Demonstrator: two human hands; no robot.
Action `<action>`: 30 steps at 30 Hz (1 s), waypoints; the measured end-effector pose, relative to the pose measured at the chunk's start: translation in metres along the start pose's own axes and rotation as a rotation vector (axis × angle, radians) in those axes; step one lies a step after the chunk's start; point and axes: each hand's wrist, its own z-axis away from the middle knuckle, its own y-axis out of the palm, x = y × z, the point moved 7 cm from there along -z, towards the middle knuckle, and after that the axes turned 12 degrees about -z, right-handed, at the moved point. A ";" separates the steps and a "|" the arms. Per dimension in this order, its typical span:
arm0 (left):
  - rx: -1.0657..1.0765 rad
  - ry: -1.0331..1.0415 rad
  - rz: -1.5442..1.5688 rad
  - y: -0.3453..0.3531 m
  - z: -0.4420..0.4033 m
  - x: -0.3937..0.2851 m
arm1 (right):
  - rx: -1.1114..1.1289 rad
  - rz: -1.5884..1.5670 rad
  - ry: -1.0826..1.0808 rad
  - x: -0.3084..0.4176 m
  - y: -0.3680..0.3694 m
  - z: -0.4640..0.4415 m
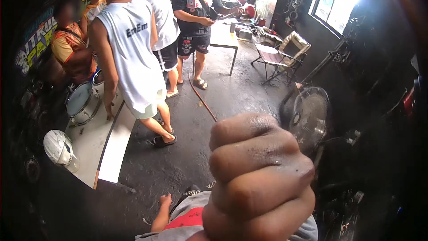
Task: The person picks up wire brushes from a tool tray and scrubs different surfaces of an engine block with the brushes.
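Observation:
My right hand (261, 176) is raised close to the camera as a tight fist. Its curled fingers and knuckles face me, with dark smudges on the skin, and nothing sticks out of it. Lower down, my left hand (165, 200) hangs beside my grey and red shirt (185, 219); it is small in view and its finger pose is unclear. No object shows in it. Behind the fist, a reddish hose or cable (203, 100) runs along the dark floor.
A standing fan (310, 116) is on the right, near a folding chair (283, 53). On the left, a white table (87, 151) bears a drum (83, 102) and a white helmet (58, 147). Several people stand around, one in a white sleeveless shirt (133, 58). A farther table (223, 40) holds clutter.

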 end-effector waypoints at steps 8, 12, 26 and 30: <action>-0.272 -0.028 -0.015 0.028 -0.036 0.046 | -0.035 -0.020 -0.056 0.032 -0.008 0.007; -0.085 -0.211 0.187 -0.010 0.054 0.014 | -0.066 -0.035 -0.091 0.053 -0.004 -0.010; -0.067 -0.126 0.145 0.026 0.086 0.078 | 0.024 0.023 0.050 0.149 0.038 -0.005; -0.087 -0.112 0.089 0.011 0.103 0.083 | -0.135 0.067 -0.121 0.173 0.047 -0.047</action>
